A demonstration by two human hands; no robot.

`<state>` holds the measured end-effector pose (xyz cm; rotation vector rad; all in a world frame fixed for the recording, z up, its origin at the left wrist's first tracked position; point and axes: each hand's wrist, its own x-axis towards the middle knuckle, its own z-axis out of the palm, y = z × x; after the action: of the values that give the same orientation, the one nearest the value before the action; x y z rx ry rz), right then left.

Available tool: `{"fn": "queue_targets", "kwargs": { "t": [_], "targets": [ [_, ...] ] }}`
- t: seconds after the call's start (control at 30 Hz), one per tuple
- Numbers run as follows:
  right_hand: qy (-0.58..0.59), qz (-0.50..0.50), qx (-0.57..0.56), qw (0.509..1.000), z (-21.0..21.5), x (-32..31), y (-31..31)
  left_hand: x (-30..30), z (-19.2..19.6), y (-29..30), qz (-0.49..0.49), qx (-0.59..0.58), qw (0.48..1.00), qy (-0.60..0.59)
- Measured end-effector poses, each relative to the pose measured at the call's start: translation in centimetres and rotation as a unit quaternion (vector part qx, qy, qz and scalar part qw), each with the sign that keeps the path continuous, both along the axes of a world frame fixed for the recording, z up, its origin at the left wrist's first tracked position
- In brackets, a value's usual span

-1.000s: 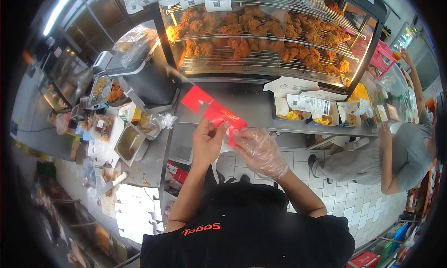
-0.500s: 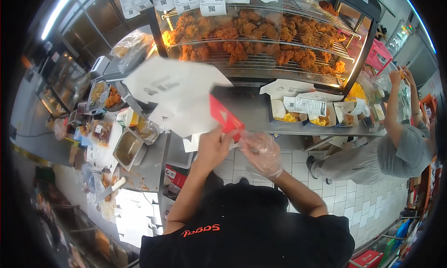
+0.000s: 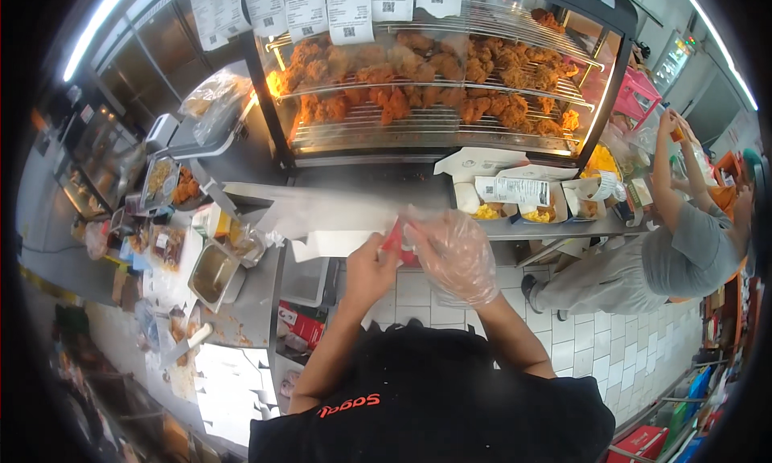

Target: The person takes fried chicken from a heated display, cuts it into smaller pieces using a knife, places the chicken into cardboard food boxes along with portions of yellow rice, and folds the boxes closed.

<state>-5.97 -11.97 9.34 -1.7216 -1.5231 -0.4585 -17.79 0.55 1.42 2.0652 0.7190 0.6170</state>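
A folding cardboard takeaway box [image 3: 322,212], white with a red part, is held in front of me above the counter's near edge. It is smeared by motion and seen nearly edge-on. My left hand [image 3: 372,268], bare, is closed on the red part with thumb and fingers. Close beside it, my right hand [image 3: 460,256] in a clear plastic glove grips the same carton near its red part; some of its fingertips are hidden.
A glass warming cabinet [image 3: 434,141] with fried chicken stands ahead. Open filled boxes [image 3: 503,210] line the counter at right, near a person in grey [image 3: 683,238]. At left are a metal pan [image 3: 215,274], a knife [image 3: 186,344] and flat white cartons [image 3: 233,383].
The carton has tipped from facing me broadly to nearly edge-on, and its raised white panels have dropped lower. My hands stay close together on it; the view has shifted slightly.
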Motion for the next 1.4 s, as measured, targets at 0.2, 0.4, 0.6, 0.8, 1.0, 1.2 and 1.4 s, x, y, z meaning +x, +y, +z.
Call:
{"fn": "queue_targets", "kwargs": {
  "t": [0.2, 0.4, 0.6, 0.8, 1.0, 1.2, 1.4],
  "targets": [
    [-0.021, 0.060, 0.080, 0.995, -7.0, 0.3, 0.1, -1.1, -6.9, 0.4, -0.063, -0.001, 0.994, -0.087],
    [0.175, 0.049, -0.002, 0.983, -6.5, -0.7, -0.5, -1.9, -7.2, 0.2, -0.056, -0.030, 0.996, -0.069],
    [0.103, 0.066, -0.118, 0.985, -6.6, -0.1, -1.0, -2.6, -7.3, 0.7, -0.065, -0.035, 0.996, -0.049],
    [0.469, 0.243, -0.079, 0.846, -7.1, 2.4, -1.6, -3.8, -7.9, 2.1, -0.064, -0.016, 0.997, -0.028],
    [0.128, 0.215, -0.031, 0.968, -6.2, 5.9, -3.2, -6.3, -4.8, 7.8, -0.050, -0.003, 0.998, -0.034],
    [-0.001, -0.020, -0.220, 0.975, -4.9, 6.8, -2.2, -3.4, 1.2, 8.0, -0.039, -0.440, 0.870, -0.219],
    [0.202, 0.086, -0.145, 0.965, -4.5, 0.7, -1.1, 0.3, 0.5, 0.1, 0.053, -0.396, 0.867, -0.299]
  ]
}}
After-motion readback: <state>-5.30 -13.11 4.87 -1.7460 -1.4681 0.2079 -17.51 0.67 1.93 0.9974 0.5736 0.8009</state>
